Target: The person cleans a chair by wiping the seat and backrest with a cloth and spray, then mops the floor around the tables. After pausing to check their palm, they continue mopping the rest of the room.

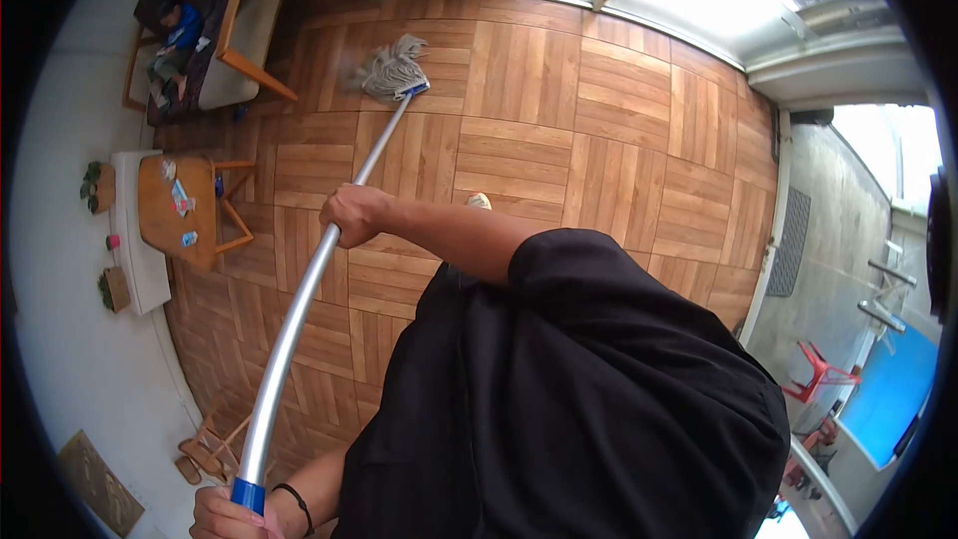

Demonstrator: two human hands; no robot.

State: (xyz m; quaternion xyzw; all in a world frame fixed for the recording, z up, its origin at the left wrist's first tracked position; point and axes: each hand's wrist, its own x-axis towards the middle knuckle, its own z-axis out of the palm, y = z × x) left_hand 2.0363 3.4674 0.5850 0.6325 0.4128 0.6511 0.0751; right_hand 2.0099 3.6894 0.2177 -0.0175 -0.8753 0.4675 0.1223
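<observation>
A mop with a silver metal handle (289,339) runs diagonally across the left half of the view. My right hand (356,214) is closed around the middle of the handle, arm stretched out. Low at the left, my left hand (228,516) grips the blue end cap (247,495) of the handle; a dark band circles that wrist. At the far end, the grey string mop head (394,70) lies on the wooden floor (519,70), joined to the handle by a blue clamp (414,89). The strands are slightly blurred.
A seated person (180,35) is on a wooden-framed chair (235,50) at upper left. Below it stands a wooden table (180,205) with small items, beside a white ledge (145,240) with potted plants. Glass panels line the top; a doorway with a dark mat (790,240) is right.
</observation>
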